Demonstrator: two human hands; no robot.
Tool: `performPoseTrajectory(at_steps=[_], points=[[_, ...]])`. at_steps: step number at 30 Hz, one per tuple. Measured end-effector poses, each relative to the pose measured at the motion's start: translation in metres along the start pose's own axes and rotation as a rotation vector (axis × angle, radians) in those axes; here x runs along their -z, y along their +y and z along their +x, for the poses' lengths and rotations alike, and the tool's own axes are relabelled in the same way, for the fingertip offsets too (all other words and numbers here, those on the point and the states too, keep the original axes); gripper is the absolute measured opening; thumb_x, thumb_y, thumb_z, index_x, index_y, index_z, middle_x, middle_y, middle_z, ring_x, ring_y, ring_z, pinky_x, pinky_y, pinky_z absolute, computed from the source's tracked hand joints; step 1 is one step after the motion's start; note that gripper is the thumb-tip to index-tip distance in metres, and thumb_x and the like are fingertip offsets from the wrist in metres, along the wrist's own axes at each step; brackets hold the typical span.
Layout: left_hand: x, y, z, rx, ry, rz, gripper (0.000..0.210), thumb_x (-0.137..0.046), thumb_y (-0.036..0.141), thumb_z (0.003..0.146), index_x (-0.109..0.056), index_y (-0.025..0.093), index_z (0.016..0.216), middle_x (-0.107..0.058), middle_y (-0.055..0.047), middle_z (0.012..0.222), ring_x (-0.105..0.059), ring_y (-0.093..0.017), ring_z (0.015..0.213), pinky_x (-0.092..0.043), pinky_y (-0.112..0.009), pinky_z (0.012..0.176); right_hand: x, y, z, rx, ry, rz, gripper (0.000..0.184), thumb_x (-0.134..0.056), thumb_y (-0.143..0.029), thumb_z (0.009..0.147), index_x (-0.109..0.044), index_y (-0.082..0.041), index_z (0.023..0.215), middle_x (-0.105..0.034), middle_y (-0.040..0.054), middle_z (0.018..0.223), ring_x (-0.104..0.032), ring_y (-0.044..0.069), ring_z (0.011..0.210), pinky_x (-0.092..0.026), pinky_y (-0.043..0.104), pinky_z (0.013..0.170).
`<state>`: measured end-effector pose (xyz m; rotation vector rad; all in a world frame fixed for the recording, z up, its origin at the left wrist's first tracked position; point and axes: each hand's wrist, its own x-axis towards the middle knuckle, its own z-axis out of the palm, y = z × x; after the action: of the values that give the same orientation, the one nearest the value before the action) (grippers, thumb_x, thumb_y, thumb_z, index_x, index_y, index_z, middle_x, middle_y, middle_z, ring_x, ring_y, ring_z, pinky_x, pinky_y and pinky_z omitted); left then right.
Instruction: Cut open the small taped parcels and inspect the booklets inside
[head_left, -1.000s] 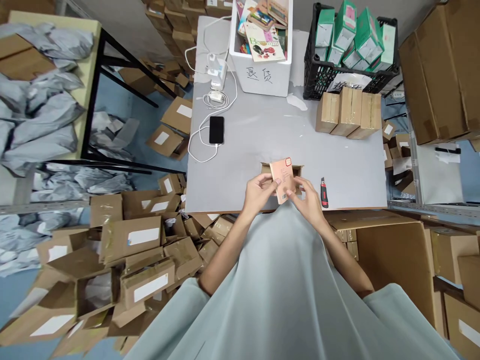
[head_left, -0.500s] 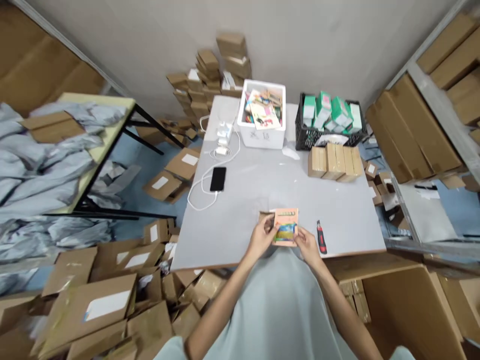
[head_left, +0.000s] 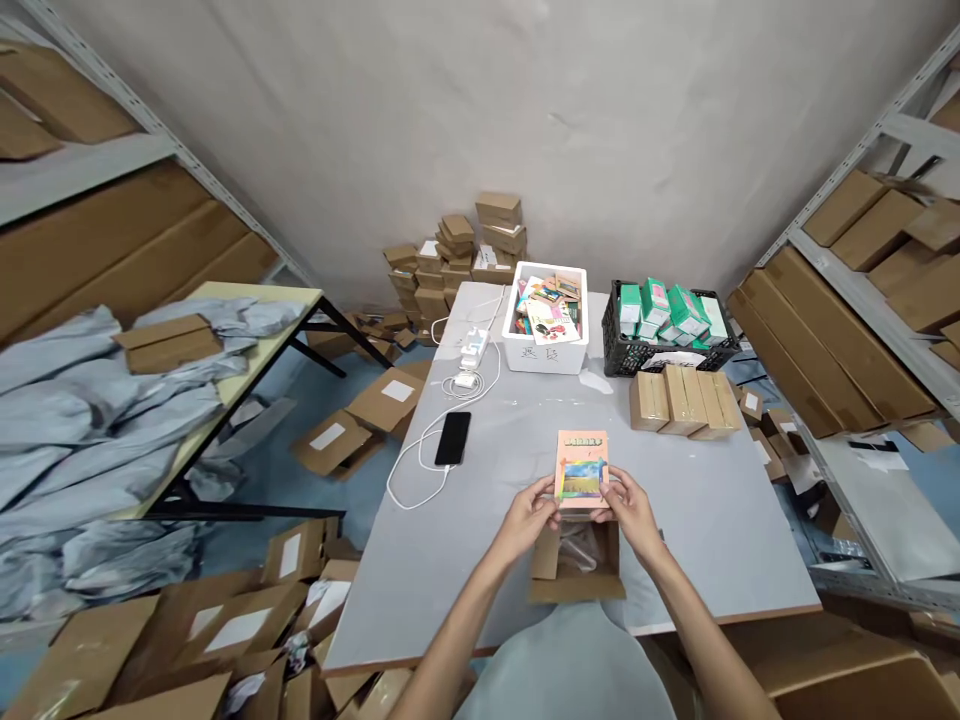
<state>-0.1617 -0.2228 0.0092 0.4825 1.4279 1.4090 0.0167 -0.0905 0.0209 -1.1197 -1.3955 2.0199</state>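
My left hand (head_left: pixel 529 514) pinches the lower left edge of a flat pink pack (head_left: pixel 582 468) with a landscape picture on its front. At its lower right edge my right hand (head_left: pixel 630 508) grips the same pack, thumb on the front. Whether it is a booklet or a thin box I cannot tell. Just below the pack, near the table's front edge, an open cardboard box (head_left: pixel 576 584) contains crumpled clear plastic (head_left: pixel 579 548). Both hands are above the far side of this box.
On the grey table (head_left: pixel 442 560) lie a phone (head_left: pixel 453 438) with a white cable and a power strip (head_left: pixel 473 348). A white foam bin (head_left: pixel 545 357), a black crate (head_left: pixel 667 358) and small brown boxes (head_left: pixel 684 402) stand behind. Cartons crowd the floor at left.
The pack has moved away from my body, held in both hands, and the open cardboard box shows below it. My view has tilted up. The red utility knife is mostly hidden by my right arm.
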Motion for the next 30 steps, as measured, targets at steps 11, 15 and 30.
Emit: performPoseTrajectory(at_steps=[11, 15, 30], points=[[0.034, 0.109, 0.131, -0.276, 0.214, -0.018, 0.051, -0.082, 0.038, 0.076, -0.079, 0.016, 0.121, -0.08, -0.014, 0.123, -0.072, -0.016, 0.076, -0.067, -0.04, 0.081, -0.058, -0.077, 0.158, 0.222, -0.067, 0.041, 0.061, -0.094, -0.061, 0.074, -0.074, -0.02, 0.114, -0.082, 0.0111, 0.104, -0.083, 0.031, 0.095, -0.069, 0.057, 0.104], [0.038, 0.174, 0.187, -0.345, 0.321, 0.019, 0.039, -0.076, 0.029, 0.083, -0.077, 0.016, 0.119, -0.077, -0.016, 0.135, -0.077, -0.024, 0.118, -0.062, -0.04, 0.107, -0.08, -0.129, 0.216, 0.196, -0.029, -0.023, 0.048, -0.085, -0.048, 0.088, -0.071, -0.014, 0.118, -0.08, 0.0115, 0.105, -0.081, 0.027, 0.104, -0.063, 0.051, 0.113], [0.06, -0.076, 0.018, 0.199, 0.398, 0.143, 0.052, -0.087, 0.057, 0.08, -0.079, 0.017, 0.113, -0.079, -0.022, 0.133, -0.071, -0.041, 0.136, -0.06, -0.057, 0.112, 0.106, 0.057, 0.033, -0.092, 0.251, -0.147, 0.061, -0.095, -0.068, 0.057, -0.079, -0.02, 0.091, -0.083, 0.0105, 0.096, -0.079, 0.029, 0.096, -0.062, 0.06, 0.104]])
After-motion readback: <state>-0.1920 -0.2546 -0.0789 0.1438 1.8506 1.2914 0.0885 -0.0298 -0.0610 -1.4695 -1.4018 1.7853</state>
